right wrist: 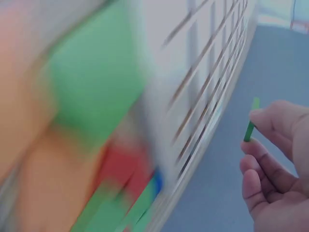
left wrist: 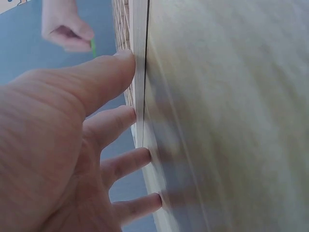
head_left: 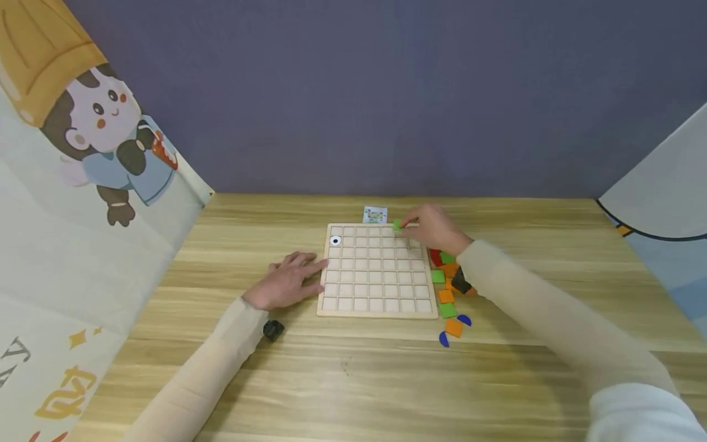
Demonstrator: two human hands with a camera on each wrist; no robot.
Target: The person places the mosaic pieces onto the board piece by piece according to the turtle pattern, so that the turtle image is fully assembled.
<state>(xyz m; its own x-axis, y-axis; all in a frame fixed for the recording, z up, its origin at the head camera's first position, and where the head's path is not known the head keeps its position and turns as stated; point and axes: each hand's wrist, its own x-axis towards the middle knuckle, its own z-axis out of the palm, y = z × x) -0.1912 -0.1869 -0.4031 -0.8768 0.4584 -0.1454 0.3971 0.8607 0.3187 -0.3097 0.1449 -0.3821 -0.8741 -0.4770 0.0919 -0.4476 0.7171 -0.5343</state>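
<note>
A wooden grid board lies on the table, with a white round piece bearing a black dot in a cell near its far left corner. My left hand rests at the board's left edge, fingers spread and mostly straight; thumb and fingertips touch the rim in the left wrist view. Between thumb and finger, my right hand pinches a thin green tile above the board's far edge. The right wrist view shows the green tile edge-on, held off the board.
Loose pieces lie right of the board: green tiles, orange tiles, a red piece and blue half-rounds. A small printed card lies behind the board. A dark wall rises at the table's back.
</note>
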